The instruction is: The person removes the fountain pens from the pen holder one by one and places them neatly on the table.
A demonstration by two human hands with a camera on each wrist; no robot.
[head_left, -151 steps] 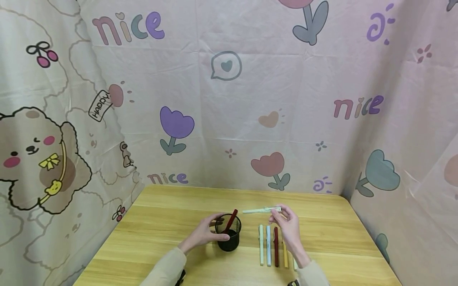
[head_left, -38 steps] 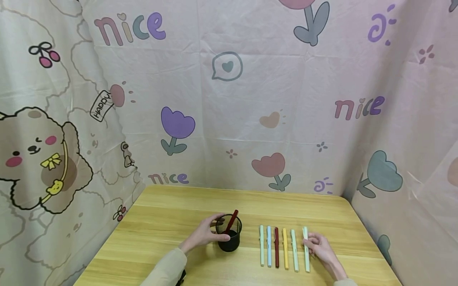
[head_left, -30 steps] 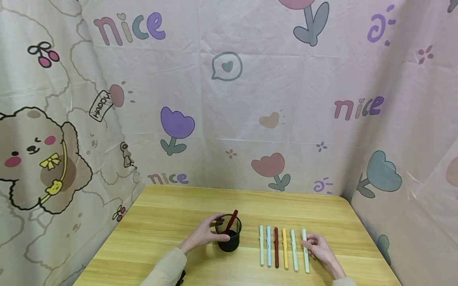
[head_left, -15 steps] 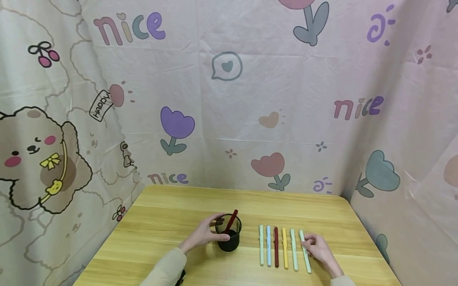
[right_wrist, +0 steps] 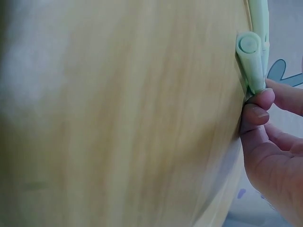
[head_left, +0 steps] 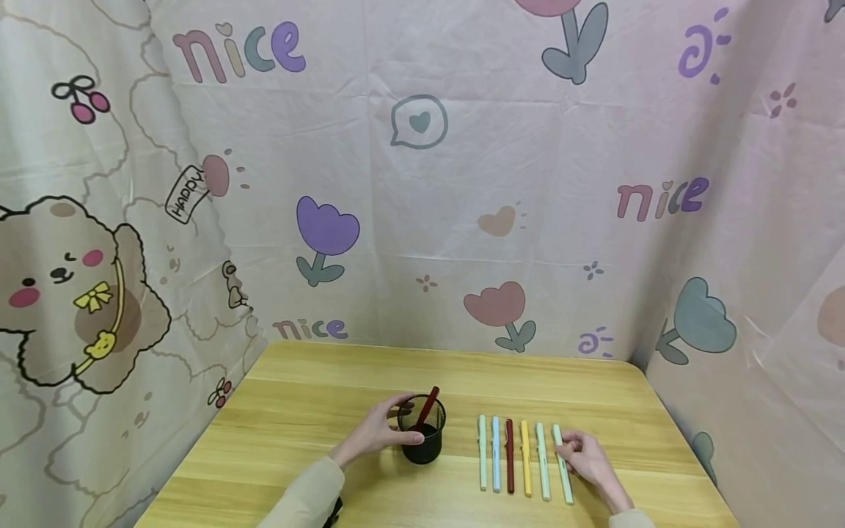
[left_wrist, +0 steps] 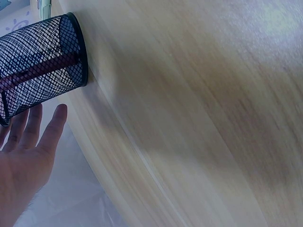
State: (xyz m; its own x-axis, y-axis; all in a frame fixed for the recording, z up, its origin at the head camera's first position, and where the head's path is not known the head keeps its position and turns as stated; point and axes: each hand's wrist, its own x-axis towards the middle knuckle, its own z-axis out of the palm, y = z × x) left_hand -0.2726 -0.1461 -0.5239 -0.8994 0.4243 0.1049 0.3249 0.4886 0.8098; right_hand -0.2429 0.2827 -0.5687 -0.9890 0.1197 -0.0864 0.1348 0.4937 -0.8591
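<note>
My left hand (head_left: 379,431) holds the side of a black mesh pen holder (head_left: 422,449), thumb at the front and fingers behind. A dark red pen (head_left: 429,405) leans inside the holder; in the left wrist view it shows through the mesh (left_wrist: 42,42). With fingertips and thumb, my right hand (head_left: 590,458) pinches a pale green pen (head_left: 564,469) at the right end of a row. That pen lies slightly slanted on the table. Beside it is another pale green pen (head_left: 543,463). The right wrist view shows the pinched pen's end (right_wrist: 249,52) close up.
Leftward along the row lie a yellow pen (head_left: 526,460), a dark red pen (head_left: 510,458), a light blue pen (head_left: 496,456) and a light green pen (head_left: 483,455), roughly parallel. The wooden table (head_left: 317,374) meets a printed cloth (head_left: 422,220) at back and sides.
Five seconds ago the right hand held the pale green pen in the air near the holder; it now lies at the row's right end. Over the last second its far end shifted left. Left hand unmoved.
</note>
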